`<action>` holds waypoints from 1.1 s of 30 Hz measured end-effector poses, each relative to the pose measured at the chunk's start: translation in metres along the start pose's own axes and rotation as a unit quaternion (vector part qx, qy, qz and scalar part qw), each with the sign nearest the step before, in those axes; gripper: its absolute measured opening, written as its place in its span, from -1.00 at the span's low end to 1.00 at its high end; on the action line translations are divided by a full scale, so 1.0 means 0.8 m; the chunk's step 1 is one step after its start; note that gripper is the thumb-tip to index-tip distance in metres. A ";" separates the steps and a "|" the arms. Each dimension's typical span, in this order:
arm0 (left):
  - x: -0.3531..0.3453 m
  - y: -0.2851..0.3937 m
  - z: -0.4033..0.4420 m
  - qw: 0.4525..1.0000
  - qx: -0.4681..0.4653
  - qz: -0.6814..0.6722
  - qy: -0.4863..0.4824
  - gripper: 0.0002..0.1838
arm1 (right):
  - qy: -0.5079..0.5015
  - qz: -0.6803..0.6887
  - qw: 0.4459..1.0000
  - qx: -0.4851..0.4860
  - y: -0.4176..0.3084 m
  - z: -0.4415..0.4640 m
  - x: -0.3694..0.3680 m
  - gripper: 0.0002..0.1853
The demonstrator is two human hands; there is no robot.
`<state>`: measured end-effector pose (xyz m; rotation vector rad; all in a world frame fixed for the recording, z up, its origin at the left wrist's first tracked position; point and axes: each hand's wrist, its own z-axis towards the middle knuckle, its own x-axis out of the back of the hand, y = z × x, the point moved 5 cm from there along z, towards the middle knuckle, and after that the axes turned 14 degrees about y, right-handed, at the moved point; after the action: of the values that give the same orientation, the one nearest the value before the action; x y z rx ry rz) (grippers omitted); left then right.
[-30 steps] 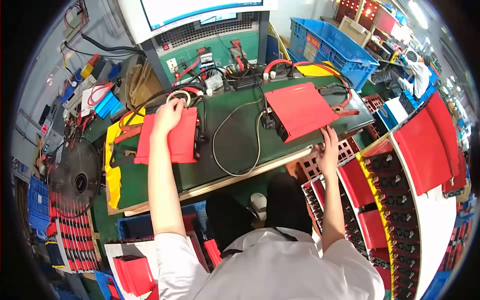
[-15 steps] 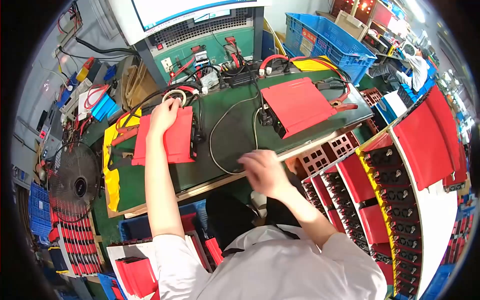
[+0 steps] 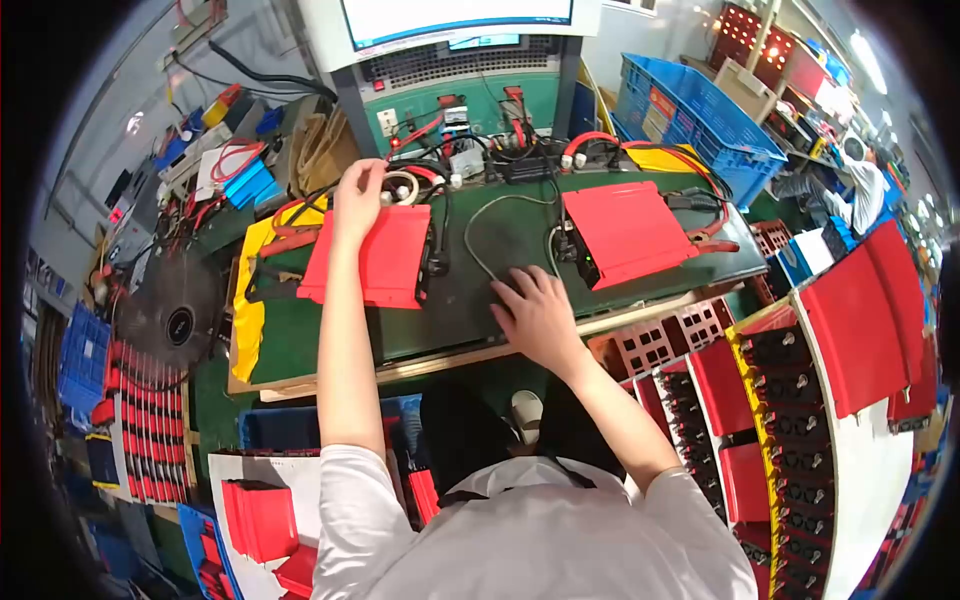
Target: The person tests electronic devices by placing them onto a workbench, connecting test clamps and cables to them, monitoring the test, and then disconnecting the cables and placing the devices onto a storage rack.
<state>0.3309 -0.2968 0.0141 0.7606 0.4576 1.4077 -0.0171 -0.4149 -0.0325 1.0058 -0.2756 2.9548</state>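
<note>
On the bench lies a red metal-cased electrical unit [image 3: 392, 257] with a black end panel and a plugged-in black cable. My left hand [image 3: 357, 205] is over its far left corner, fingers curled together, beside a pale ring like a tape roll [image 3: 414, 188]. Whatever those fingers hold is hidden. My right hand [image 3: 541, 318] rests near the bench's front edge with fingers spread, nothing in it. Close to its fingertips runs a thin grey cable [image 3: 468, 235]. A second red unit [image 3: 628, 232] sits to the right, cables plugged into its black end.
Red clamps [image 3: 292, 240] lie by the left unit. Behind are tangled cables and a monitor [image 3: 455, 20]. A blue crate [image 3: 690, 120] stands back right. Racks of red units [image 3: 865, 330] rise at the right; a fan [image 3: 180, 325] stands left. Another person [image 3: 862, 190] sits far right.
My right hand has come down toward the bench and its fingers have spread. My left hand has shifted slightly left of the pale ring. The whole view has shifted with my head.
</note>
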 end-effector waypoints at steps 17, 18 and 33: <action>0.109 0.136 -0.184 0.975 -0.101 0.195 -0.015 -0.59 | -0.050 0.234 0.940 -0.243 -0.015 0.097 -0.156 -0.72; 0.107 0.137 -0.187 0.972 -0.108 0.207 -0.007 -0.60 | -0.059 0.234 0.938 -0.249 -0.012 0.100 -0.160 -0.73; 0.047 0.153 -0.207 0.965 -0.086 0.232 0.093 -0.67 | 0.022 0.174 0.958 -0.229 0.044 0.091 -0.014 -0.73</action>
<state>0.1345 -0.2282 -0.0075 0.6176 0.3036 1.9415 0.0336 -0.4615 0.0116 0.8995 -1.1811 2.9594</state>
